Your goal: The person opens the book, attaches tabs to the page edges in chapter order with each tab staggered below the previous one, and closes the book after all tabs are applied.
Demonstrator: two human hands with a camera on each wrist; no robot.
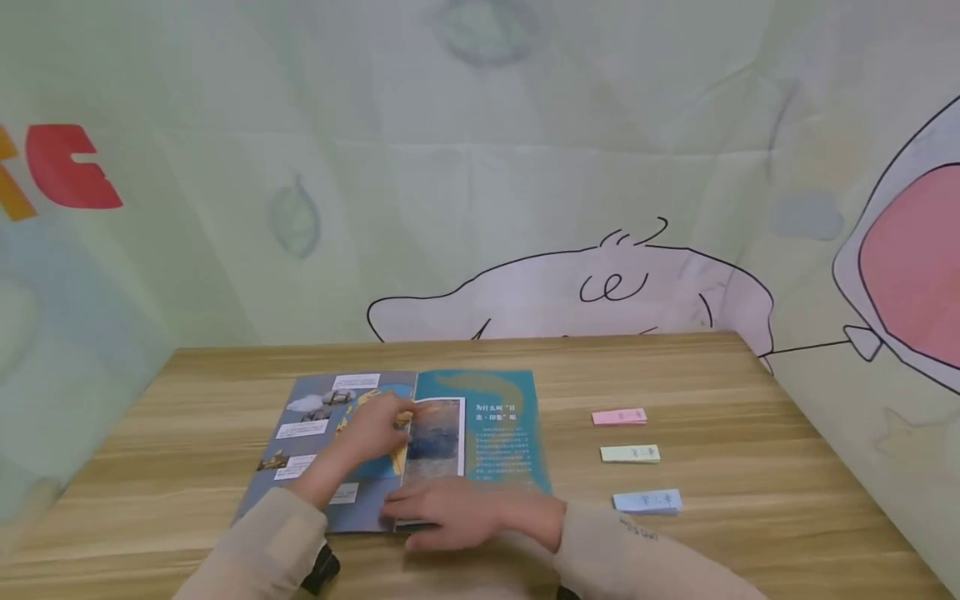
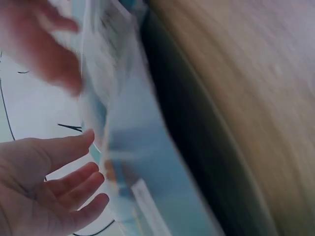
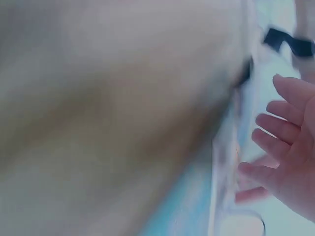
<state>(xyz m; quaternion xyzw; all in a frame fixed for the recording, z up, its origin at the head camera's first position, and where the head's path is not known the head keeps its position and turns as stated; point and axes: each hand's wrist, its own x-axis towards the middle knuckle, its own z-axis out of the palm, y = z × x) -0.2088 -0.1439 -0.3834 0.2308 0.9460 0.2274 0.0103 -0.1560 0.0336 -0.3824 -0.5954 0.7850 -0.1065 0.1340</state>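
Note:
An open picture book [image 1: 360,508] lies on the table, with a grey page of small pictures on the left and a teal page on the right. My left hand [image 1: 375,427] rests over the upper part of the gutter, fingers pointing right. Across the lower gutter lies my right hand [image 1: 453,510], its fingers pointing left and covering the bottom of a painting picture [image 1: 435,433]. In the left wrist view, the left hand [image 2: 54,184] has its fingers loosely extended beside the pages. The right hand [image 3: 290,142] shows its fingers spread in the right wrist view.
To the right of the book, a pink paper strip [image 1: 618,417], a green strip [image 1: 630,454] and a blue strip [image 1: 647,501] lie in a column, each with handwriting. The wooden table [image 1: 750,467] meets a printed cloth backdrop [image 1: 375,208] behind it.

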